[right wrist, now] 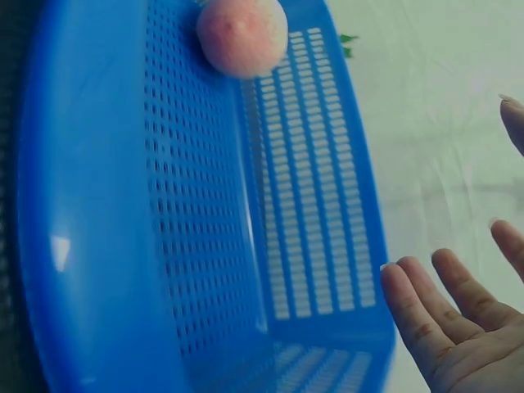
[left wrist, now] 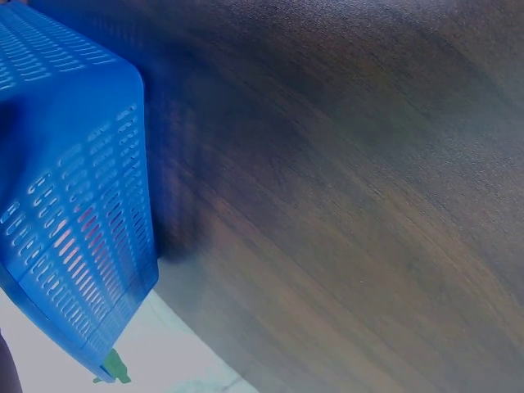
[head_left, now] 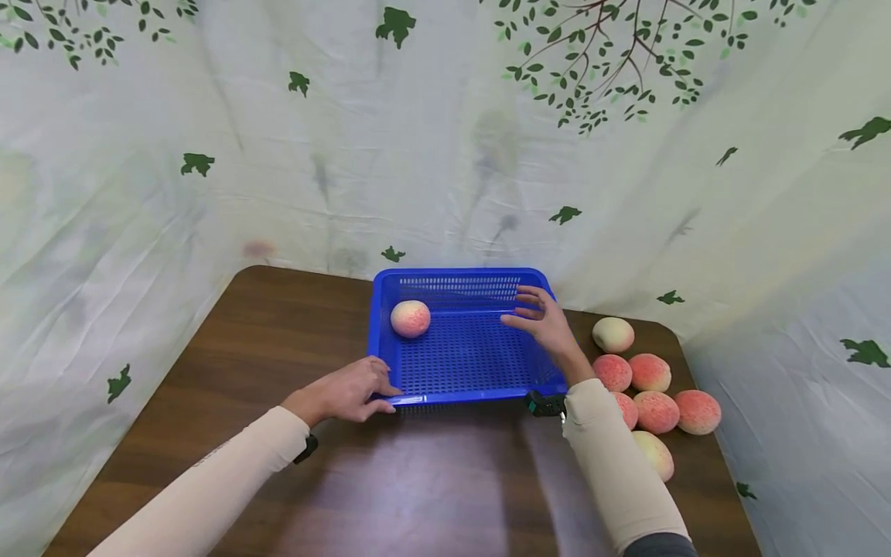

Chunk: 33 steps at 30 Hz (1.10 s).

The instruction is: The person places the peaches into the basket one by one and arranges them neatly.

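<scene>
Left hand (head_left: 352,389) grips blue basket (head_left: 465,354) — long axis running crosswise

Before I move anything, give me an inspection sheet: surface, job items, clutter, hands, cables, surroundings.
Surface: brown wood-grain tabletop, bare at left.
Job items: blue rectangular perforated plastic basket with one round pink-and-cream peach at its left; seven pink or cream round peaches visible right of it, one partly behind the cream fabric right sleeve.
Clutter: nothing seen.
Left hand: appears to grip the basket's near-left corner.
Right hand: over the basket's right side, fingers spread, holding nothing.
Cables: nothing seen.
Surroundings: whitish sheet printed with green leaves.
</scene>
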### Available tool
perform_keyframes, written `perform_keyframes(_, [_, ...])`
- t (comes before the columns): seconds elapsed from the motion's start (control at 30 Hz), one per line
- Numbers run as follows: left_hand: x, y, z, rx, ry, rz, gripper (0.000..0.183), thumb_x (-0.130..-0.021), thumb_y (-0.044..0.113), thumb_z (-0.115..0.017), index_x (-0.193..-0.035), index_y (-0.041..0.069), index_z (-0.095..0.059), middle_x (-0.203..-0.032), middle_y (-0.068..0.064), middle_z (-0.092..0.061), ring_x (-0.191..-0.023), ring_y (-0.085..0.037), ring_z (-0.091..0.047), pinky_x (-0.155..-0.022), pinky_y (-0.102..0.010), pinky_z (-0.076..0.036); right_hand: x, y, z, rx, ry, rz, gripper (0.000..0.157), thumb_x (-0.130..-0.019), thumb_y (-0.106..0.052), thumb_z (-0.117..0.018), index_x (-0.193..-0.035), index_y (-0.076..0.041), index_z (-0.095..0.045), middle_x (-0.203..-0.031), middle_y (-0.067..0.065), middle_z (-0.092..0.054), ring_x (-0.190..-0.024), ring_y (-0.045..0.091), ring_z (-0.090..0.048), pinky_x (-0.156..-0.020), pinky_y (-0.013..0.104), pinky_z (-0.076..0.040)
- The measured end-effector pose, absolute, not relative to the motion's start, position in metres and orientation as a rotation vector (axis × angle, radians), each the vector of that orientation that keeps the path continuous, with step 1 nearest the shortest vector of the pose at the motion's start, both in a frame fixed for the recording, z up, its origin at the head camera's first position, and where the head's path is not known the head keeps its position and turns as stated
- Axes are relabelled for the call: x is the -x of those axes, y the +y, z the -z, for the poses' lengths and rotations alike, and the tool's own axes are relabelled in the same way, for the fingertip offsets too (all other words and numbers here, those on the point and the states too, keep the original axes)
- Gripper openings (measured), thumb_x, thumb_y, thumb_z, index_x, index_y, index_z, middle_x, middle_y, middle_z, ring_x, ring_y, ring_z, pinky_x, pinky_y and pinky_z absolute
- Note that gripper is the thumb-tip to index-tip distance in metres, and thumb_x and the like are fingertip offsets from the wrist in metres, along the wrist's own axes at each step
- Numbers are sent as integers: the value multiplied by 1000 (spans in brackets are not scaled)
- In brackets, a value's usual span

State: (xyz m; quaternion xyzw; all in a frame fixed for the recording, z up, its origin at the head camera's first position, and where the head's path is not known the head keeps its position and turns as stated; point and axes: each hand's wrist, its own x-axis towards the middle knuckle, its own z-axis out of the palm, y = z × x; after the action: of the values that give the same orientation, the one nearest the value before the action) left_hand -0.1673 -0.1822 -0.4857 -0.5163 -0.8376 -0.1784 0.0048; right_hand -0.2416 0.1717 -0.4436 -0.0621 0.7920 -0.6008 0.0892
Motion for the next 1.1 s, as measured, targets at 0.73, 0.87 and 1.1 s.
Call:
perform_keyframes(0.73, [169,-180,482,1578,-2731,548,26,-87,23,-69,-104,3,-75,-93,-6,-74,-97,-28,-63,-92,-44,-45,181,291,459,93,2491,2015,53,-89,-12,-70,-136,-5,-46,-126,2,-55,-118,19,-53,-87,16,-48])
perform_keyframes(0.87, [168,-180,483,1568,-2742,546,26,-87,23,-69,-104,3,-75,-93,-6,-74,-98,-28,-63,-92,-44,-45,166,311,464,34,2544,2003,52,-90,-14,-69,-136,-3,-47,-126,6,-56,-114,14,-55,-88,12,-44])
perform_keyframes(1.1, [167,-178,481,1550,-2768,567,27,-87,23,-70,-103,2,-75,-93,-5,-74,-99,-29,-61,-92,-44,-45,139,338,479,4,2472,2204,43,-87,-3,-69,-127,1,-53,-114,1,-62,-106,16,-59,-81,16,-50])
